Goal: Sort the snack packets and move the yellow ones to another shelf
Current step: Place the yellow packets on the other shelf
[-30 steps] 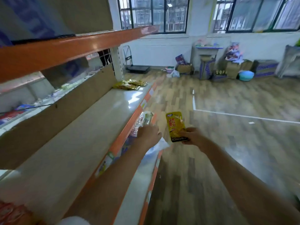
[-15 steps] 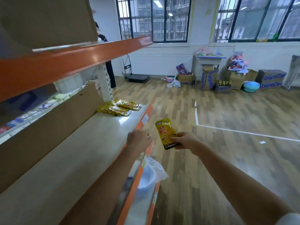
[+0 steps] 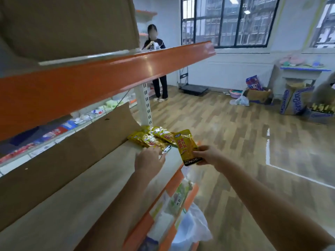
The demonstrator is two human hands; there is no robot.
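My right hand (image 3: 206, 156) pinches a yellow snack packet (image 3: 185, 144) by its lower black edge and holds it upright just over the front rim of the cream shelf (image 3: 87, 200). A pile of several yellow packets (image 3: 150, 139) lies at the shelf's far end, right behind the held one. My left hand (image 3: 148, 159) rests over the shelf with its fingertips at the near edge of that pile, by a packet's white end; it grips nothing that I can see.
An orange-edged upper shelf (image 3: 108, 78) overhangs the cream one, and a brown cardboard back panel (image 3: 72, 160) runs along it. A clear plastic bag (image 3: 190, 230) sits on the lower shelf. A person (image 3: 157, 69) stands past the shelf's end. Cardboard boxes (image 3: 293, 100) line the far wall.
I have come closer to the shelf's far end. My right hand carried the yellow packet up to the pile, and my left hand moved from the shelf's front rim onto the shelf beside the pile.
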